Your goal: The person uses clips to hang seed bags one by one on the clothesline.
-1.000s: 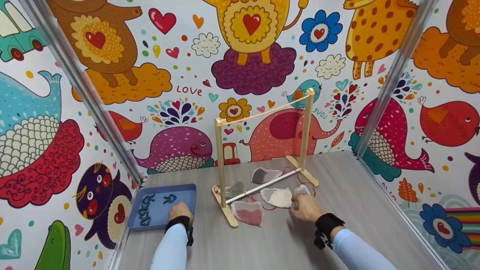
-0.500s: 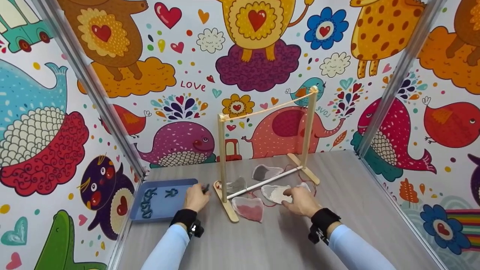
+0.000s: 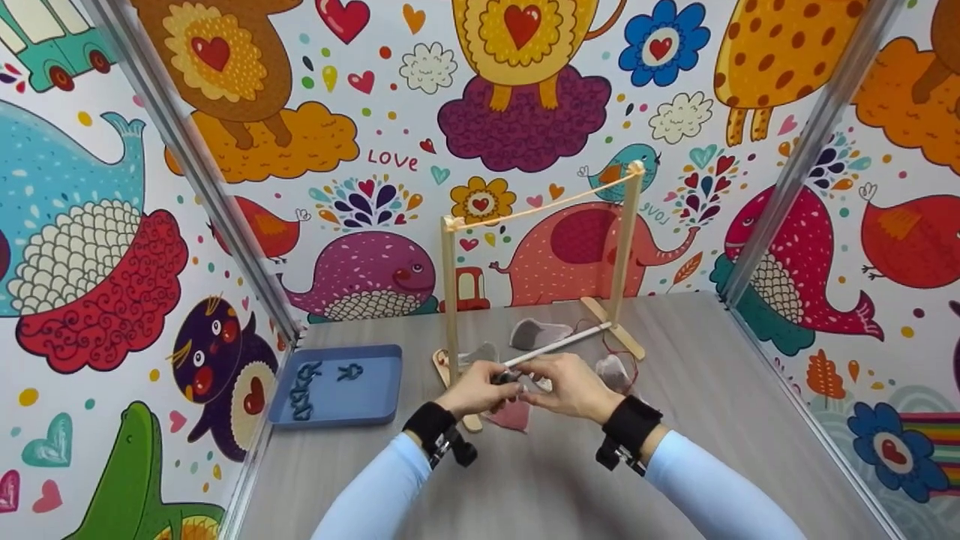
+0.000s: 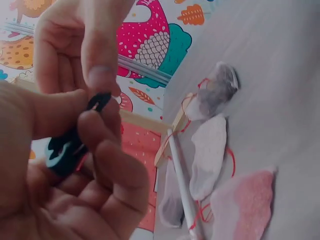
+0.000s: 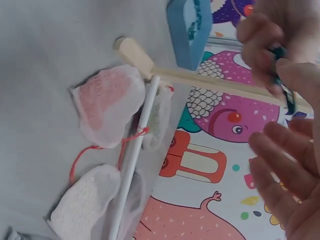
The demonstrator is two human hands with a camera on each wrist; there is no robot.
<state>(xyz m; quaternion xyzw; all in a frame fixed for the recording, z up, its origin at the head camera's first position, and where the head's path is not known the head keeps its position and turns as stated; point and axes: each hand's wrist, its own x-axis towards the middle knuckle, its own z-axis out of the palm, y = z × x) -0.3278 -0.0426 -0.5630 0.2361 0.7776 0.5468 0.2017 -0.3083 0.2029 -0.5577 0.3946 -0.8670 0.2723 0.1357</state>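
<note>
In the head view my hands meet above the foot of a wooden frame [image 3: 451, 300]. My left hand [image 3: 476, 386] pinches a dark green plastic clip [image 4: 65, 152] between thumb and fingers. The right hand [image 3: 570, 384] is close against it, its thumb at the clip's tip in the left wrist view; the right wrist view shows its other fingers spread. Below lie small mesh pouches: a pink one [image 4: 245, 205], a white one [image 4: 209, 155] and a grey one [image 4: 217, 92]. Red string [image 4: 232, 162] runs among them. A white rod [image 3: 559, 345] joins the frame's feet.
To the left stands a blue tray [image 3: 382, 397] with several dark green clips [image 3: 304, 390] in it. An orange cord [image 3: 551, 204] spans the tops of the frame's posts. Printed walls [image 3: 375, 277] on metal rails [image 3: 187, 165] enclose the table [image 3: 555, 487].
My left hand has carried a clip from the tray rightward to the middle. The right hand has moved left from over the white pouch to join it.
</note>
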